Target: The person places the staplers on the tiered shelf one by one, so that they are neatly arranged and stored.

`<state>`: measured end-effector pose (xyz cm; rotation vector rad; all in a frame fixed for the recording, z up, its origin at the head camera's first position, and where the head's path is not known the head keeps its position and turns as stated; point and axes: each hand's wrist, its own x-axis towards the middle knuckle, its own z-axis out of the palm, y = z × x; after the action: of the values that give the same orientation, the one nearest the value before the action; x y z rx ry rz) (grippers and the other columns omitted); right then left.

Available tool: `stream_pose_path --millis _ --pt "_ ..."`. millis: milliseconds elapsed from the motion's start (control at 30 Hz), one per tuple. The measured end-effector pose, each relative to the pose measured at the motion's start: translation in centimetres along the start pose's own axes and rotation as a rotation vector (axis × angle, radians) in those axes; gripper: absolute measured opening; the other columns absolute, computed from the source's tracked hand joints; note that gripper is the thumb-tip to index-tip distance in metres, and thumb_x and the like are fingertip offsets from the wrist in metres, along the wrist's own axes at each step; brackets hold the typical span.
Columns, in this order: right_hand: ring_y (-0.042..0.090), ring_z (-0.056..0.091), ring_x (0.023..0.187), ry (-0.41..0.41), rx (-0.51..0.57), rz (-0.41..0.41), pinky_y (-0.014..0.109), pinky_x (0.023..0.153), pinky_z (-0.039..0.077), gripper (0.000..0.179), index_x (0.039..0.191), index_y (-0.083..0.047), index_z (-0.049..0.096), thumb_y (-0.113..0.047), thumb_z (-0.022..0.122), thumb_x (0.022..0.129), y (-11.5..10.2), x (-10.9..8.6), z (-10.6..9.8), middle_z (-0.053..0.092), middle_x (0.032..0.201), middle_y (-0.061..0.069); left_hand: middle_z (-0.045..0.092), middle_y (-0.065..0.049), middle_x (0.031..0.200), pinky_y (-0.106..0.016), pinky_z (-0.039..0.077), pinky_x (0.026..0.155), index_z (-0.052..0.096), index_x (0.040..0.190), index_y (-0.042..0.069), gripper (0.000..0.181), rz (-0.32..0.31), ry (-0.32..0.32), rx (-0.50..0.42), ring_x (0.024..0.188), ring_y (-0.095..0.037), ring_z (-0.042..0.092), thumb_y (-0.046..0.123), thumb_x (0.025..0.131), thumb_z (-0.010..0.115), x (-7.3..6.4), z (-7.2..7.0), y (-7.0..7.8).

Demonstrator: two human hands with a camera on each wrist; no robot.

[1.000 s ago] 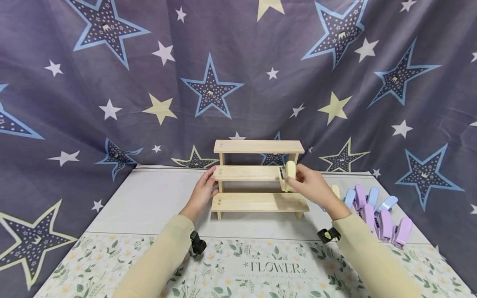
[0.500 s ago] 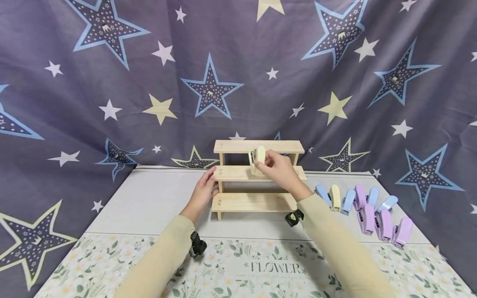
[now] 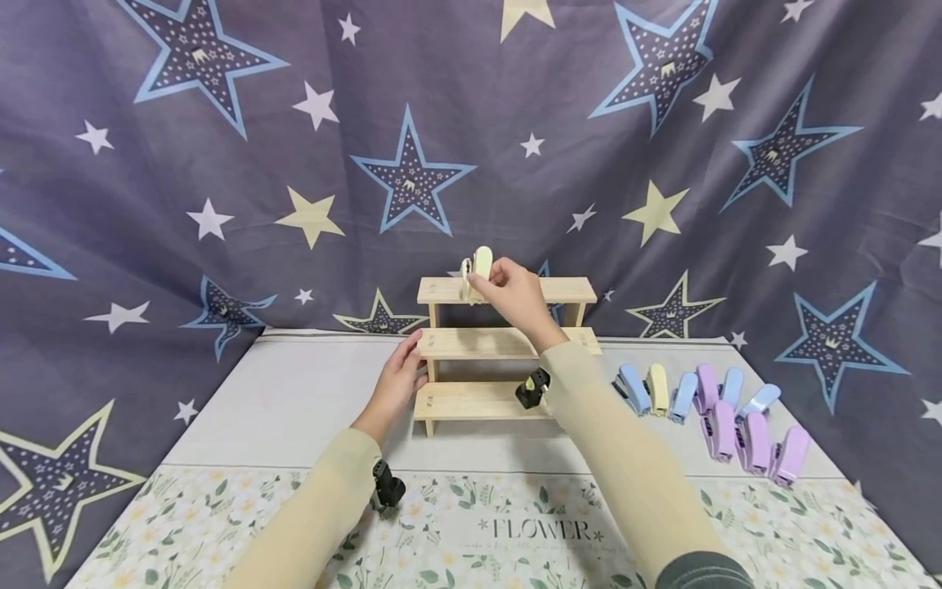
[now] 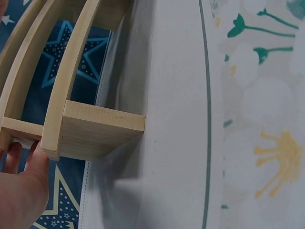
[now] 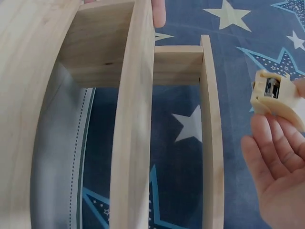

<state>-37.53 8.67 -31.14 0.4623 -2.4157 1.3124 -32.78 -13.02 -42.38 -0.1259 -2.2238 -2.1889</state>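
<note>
Stapler [image 3: 482,260] partly behind right hand [image 3: 517,296]

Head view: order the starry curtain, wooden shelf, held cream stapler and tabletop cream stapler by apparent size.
1. Starry curtain
2. Wooden shelf
3. Held cream stapler; tabletop cream stapler: too alike to rank

A small pale yellow stapler [image 3: 482,263], metal showing in its end, is held roughly upright above the top board of the shelf [image 3: 508,343], apart from it and left of its middle. The shelf, pale grained wood with three boards rising in steps, stands upright on the white part of the table [image 3: 316,401].
</note>
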Motion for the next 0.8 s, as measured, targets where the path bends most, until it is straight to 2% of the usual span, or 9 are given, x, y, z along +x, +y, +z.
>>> stream_pose_path --millis 267,367,500,667,800 --pt "0.02 0.058 0.073 0.014 -0.026 0.076 0.03 0.062 0.046 0.036 0.089 -0.011 0.061 -0.046 0.071 0.092 -0.2 1.6 1.1 0.065 0.084 0.004 0.031 -0.014 0.159 -0.05 0.041 0.111 0.029 0.159 0.015 0.048 0.002 0.005 0.004 0.139 -0.037 0.04 0.022 0.112 0.033 -0.2 0.0 0.1" --pt "0.02 0.06 0.073 0.012 -0.033 0.111 0.031 0.063 0.048 0.037 0.088 -0.01 0.061 -0.045 0.072 0.091 0.0 1.9 1.5 0.067 0.083 0.004 0.029 -0.016 0.16 -0.053 0.038 0.112 0.027 0.159 0.012 0.049 -0.002 -0.009 -0.013 0.14 -0.039 0.038 0.02 0.112 0.032 -0.4 0.0 0.4" --pt "0.02 0.061 0.073 0.033 -0.068 0.129 0.032 0.066 0.05 0.037 0.087 -0.009 0.064 -0.044 0.072 0.091 0.1 2.1 2.3 0.068 0.082 0.005 0.027 -0.018 0.161 -0.054 0.036 0.114 0.026 0.16 0.011 0.049 -0.006 -0.016 -0.032 0.14 -0.041 0.036 0.02 0.112 0.032 -0.5 -0.1 0.4" --pt "0.02 0.061 0.071 0.084 -0.127 0.133 0.033 0.065 0.052 0.039 0.088 -0.006 0.068 -0.045 0.071 0.092 0.0 2.3 3.1 0.069 0.081 0.005 0.03 -0.016 0.159 -0.053 0.038 0.113 0.029 0.159 0.013 0.048 0.009 -0.003 -0.017 0.139 -0.039 0.038 0.022 0.112 0.033 -0.3 -0.1 -0.1" --pt "0.021 0.061 0.071 0.096 -0.131 0.157 0.033 0.065 0.052 0.042 0.089 -0.006 0.068 -0.048 0.07 0.092 -0.3 2.2 3.2 0.069 0.081 0.006 0.031 -0.016 0.159 -0.053 0.038 0.112 0.029 0.159 0.013 0.048 0.016 -0.004 -0.016 0.139 -0.039 0.039 0.021 0.112 0.033 -0.2 -0.1 -0.1"
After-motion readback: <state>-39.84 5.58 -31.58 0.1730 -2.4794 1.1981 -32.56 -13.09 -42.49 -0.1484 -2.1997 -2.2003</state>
